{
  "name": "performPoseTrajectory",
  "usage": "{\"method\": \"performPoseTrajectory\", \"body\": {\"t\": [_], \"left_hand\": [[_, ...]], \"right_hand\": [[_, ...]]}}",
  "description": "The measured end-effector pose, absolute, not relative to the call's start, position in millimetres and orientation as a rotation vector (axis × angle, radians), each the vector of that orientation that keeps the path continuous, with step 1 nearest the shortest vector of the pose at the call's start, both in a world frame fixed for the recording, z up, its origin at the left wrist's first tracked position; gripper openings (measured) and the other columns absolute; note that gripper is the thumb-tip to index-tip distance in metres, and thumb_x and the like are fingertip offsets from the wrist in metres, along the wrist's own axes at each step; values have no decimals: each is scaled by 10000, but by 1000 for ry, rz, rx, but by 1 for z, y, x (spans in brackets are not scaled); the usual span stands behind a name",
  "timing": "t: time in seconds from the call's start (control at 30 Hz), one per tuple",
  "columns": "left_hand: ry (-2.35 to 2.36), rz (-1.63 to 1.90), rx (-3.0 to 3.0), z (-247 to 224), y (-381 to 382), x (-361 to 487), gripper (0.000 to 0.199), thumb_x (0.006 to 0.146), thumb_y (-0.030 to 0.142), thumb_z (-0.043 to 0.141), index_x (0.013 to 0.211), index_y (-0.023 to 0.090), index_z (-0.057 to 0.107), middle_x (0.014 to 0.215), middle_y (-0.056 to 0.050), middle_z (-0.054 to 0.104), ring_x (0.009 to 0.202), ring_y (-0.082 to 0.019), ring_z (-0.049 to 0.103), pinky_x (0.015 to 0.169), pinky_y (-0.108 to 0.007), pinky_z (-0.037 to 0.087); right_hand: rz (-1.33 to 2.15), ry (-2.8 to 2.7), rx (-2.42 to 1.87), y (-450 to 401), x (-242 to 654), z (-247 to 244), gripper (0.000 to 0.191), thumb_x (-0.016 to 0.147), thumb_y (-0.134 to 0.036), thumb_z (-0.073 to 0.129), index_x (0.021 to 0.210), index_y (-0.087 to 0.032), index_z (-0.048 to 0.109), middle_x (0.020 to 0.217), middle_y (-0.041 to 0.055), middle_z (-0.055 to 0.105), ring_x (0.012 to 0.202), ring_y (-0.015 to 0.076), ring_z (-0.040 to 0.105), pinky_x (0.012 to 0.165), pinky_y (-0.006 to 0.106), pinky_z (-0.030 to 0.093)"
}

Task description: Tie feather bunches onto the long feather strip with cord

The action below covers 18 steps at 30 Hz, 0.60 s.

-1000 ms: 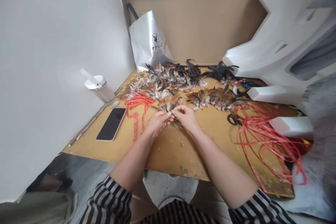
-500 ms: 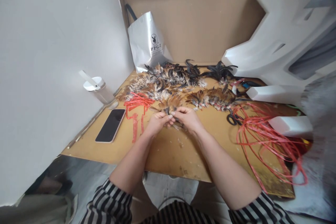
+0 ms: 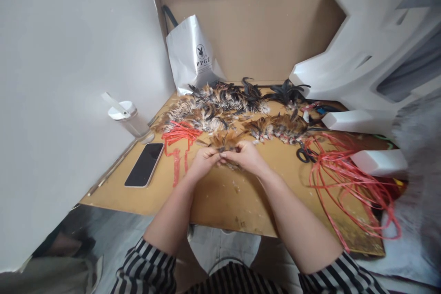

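Note:
A small bunch of brown feathers (image 3: 225,140) is held over the front middle of the wooden table (image 3: 220,202). My left hand (image 3: 206,161) pinches its lower end from the left. My right hand (image 3: 246,156) grips the same end from the right, the thumbs and fingertips meeting. The feather tips fan out away from me; the quill ends are mostly hidden by my fingers. Just left of the bunch lie red plastic strips (image 3: 181,132). Behind it are heaps of brown and black feathers (image 3: 220,101), and a row of feather bundles (image 3: 279,127) sits to the right.
A phone (image 3: 144,164) and a lidded cup (image 3: 124,117) stand at the left. Black-handled scissors (image 3: 305,154) and a tangle of red plastic strips (image 3: 347,183) lie at the right. A silver bag (image 3: 191,55) leans at the back, and white foam pieces (image 3: 379,163) border the right side.
My right hand has closed in around the bunch, its fingers now wrapped further over the right side. My left hand stays nearly in place, and the feathers have shifted slightly.

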<state>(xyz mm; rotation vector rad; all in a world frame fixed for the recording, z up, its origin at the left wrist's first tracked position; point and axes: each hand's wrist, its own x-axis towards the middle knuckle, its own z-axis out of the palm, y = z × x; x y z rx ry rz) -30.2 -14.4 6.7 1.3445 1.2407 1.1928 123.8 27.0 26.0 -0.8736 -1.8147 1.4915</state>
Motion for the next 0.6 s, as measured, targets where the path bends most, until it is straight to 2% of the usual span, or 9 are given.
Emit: {"method": "performPoseTrajectory", "body": {"t": [0.2, 0.6], "left_hand": [[1178, 1128, 1392, 9, -17, -28, 250, 695, 357, 612, 626, 121, 653, 573, -54, 629, 467, -93, 535, 482, -201, 426], [1106, 1064, 1291, 8, -17, -26, 250, 671, 348, 641, 719, 103, 656, 601, -69, 648, 496, -118, 579, 492, -211, 458]], "right_hand": [[1344, -1826, -810, 27, 122, 19, 249, 688, -346, 575, 572, -126, 568, 489, 6, 551, 406, 76, 444, 396, 192, 322], [1348, -1785, -884, 29, 125, 20, 178, 615, -305, 619, 649, -130, 622, 495, 8, 559, 444, 109, 480, 409, 206, 353]]}}
